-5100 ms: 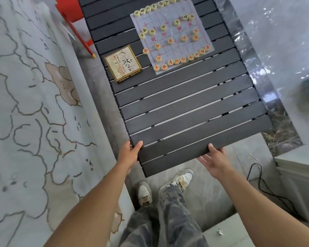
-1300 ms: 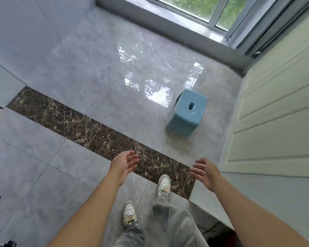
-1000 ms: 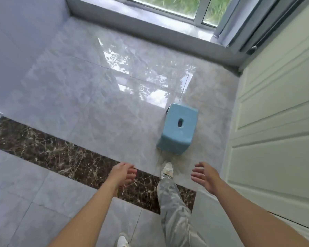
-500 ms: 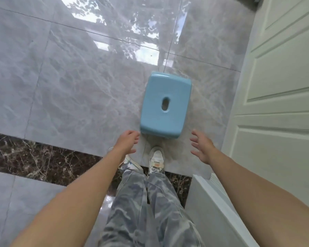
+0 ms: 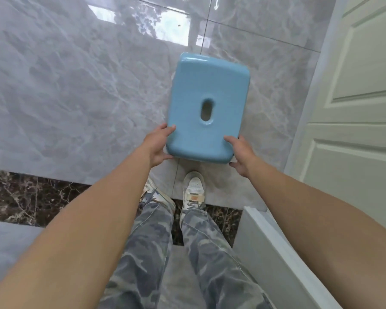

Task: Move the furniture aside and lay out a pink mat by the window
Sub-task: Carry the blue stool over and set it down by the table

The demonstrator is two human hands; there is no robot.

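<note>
A small light-blue plastic stool [image 5: 206, 90] with an oval hole in its seat stands on the glossy grey tile floor just ahead of my feet. My left hand [image 5: 158, 146] grips its near left corner, thumb on top and fingers under the edge. My right hand [image 5: 239, 152] grips the near right corner the same way. No pink mat is in view.
A cream panelled door [image 5: 352, 103] rises at the right, close to the stool. A white ledge [image 5: 274, 246] juts out at lower right. A dark marble strip [image 5: 31, 192] crosses the floor under my shoes [image 5: 194, 188]. Grey tiles [image 5: 76, 85] stretch to the left.
Half a second ago both hands hovered open short of the stool. Now they have reached forward and taken hold of its near corners, and I have bent closer over it.
</note>
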